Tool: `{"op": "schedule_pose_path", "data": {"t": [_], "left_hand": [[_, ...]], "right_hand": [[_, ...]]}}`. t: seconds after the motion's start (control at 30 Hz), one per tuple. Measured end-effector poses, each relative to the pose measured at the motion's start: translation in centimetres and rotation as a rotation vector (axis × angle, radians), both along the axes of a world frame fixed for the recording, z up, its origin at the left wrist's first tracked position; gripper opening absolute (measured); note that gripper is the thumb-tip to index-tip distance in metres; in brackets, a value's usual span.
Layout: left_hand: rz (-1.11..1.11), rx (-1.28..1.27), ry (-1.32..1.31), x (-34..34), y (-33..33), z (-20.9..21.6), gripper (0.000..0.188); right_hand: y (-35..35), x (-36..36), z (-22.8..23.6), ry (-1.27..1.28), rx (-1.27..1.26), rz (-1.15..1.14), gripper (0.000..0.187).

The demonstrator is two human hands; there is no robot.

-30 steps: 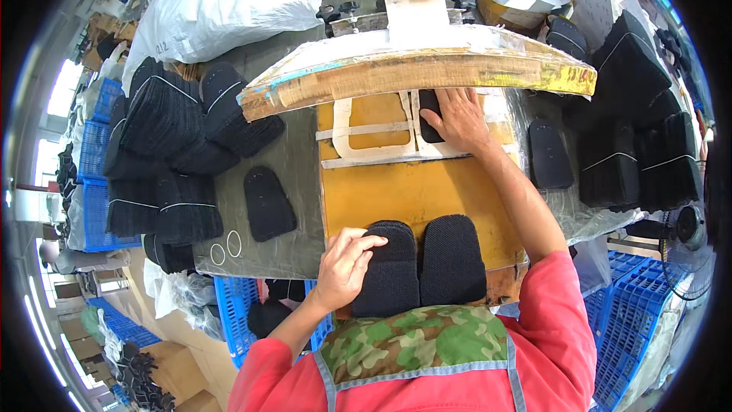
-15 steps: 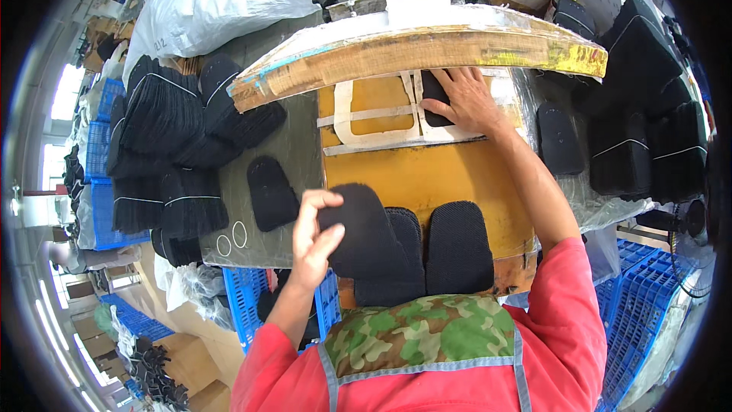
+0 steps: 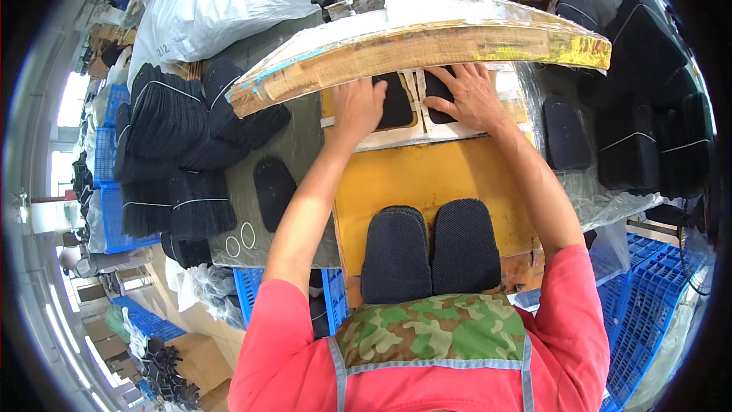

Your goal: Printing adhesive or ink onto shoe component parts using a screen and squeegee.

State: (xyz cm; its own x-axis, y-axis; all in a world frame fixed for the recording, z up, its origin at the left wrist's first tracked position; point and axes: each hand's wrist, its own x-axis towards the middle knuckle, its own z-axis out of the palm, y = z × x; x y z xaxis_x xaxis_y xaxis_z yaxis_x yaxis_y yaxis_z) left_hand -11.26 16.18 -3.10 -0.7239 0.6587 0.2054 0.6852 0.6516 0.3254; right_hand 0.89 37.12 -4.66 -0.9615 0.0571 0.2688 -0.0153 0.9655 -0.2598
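A black shoe-insole-shaped pad (image 3: 395, 107) lies in the left opening of a white frame (image 3: 385, 140) on the yellow board (image 3: 412, 175). My left hand (image 3: 357, 111) rests at the pad's left edge, thumb out toward it; the raised wooden board (image 3: 427, 49) partly hides its fingertips. In the right opening a second black pad (image 3: 439, 91) lies under my right hand (image 3: 474, 99), which is flat with fingers spread. Nearer me, two stacks of black pads, the left stack (image 3: 396, 255) and the right stack (image 3: 467, 248), sit side by side.
Tied bundles of black pads (image 3: 164, 118) stand at left, and more bundles (image 3: 629, 156) at right. Single pads lie on either side, one at left (image 3: 273, 191). A white sack (image 3: 221, 15) is at back left. Blue crates (image 3: 640, 282) stand below the table's right side.
My left hand has carried a black pad from above the near stacks forward into the frame's left opening. My right hand has stayed on its pad.
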Motion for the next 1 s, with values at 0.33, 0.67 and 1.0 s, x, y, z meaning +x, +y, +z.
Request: {"op": "schedule_pose_path", "data": {"t": [0.33,0.67,1.0], "left_hand": [[-0.09,-0.004,0.145,1.0,-0.3,-1.6,0.061],[-0.049,-0.094,0.106,1.8,-0.2,-1.1,0.064],[-0.148,-0.018,0.107,2.3,1.9,-1.2,0.06]], "right_hand": [[-0.2,-0.1,-0.1,0.007,0.026,-0.008,0.067],[-0.1,0.0,0.1,0.061,0.013,0.004,0.064],[0.3,-0.2,-0.7,0.098,-0.035,-0.017,0.043]]}}
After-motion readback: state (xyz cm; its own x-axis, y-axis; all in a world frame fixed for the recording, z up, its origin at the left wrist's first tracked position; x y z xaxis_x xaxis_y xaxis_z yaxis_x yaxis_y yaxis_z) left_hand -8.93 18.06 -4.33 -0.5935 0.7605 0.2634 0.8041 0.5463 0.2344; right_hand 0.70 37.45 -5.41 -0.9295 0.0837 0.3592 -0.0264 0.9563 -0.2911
